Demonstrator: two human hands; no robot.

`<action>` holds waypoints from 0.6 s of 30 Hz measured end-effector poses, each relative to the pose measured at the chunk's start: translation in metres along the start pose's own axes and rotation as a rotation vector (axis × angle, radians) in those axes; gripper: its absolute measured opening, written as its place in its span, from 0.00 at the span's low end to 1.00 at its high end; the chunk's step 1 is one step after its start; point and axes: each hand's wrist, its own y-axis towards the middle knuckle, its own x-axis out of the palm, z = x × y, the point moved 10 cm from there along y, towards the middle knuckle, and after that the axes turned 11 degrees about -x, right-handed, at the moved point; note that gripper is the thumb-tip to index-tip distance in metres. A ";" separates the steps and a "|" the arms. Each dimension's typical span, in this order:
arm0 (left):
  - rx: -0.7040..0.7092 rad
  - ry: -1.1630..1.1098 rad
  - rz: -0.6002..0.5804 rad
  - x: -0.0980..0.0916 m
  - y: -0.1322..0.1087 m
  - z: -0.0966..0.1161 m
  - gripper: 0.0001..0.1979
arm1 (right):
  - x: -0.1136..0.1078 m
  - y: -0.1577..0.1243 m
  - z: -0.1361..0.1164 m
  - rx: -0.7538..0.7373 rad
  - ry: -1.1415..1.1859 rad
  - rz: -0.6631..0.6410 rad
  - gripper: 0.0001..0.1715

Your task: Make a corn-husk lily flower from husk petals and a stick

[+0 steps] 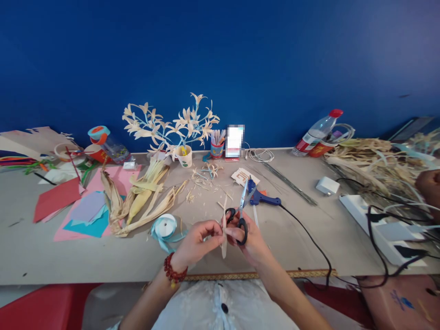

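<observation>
My left hand (202, 240), with a red bead bracelet on its wrist, is closed in a pinch at a narrow pale strip of corn husk (224, 247). My right hand (252, 243) grips black-handled scissors (242, 204), blades pointing away from me and parted; its fingertips also meet the husk strip. Beyond the scissors lies a blue hot glue gun (266, 198). A roll of light blue ribbon (165, 227) sits left of my left hand. Farther back, flowers made of husk (187, 120) stand in a white paper cup (184, 159).
Corn husks (142, 201) and coloured paper (85, 208) lie to the left. Thin wires (290, 183), a white power strip (381, 233) with black cables, and a tilted plastic bottle (314, 135) are on the right. Another person's hand (429, 187) shows at the right edge.
</observation>
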 end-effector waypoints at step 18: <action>0.048 -0.208 0.104 -0.008 -0.004 -0.003 0.09 | -0.016 -0.001 -0.012 -0.068 -0.224 0.083 0.21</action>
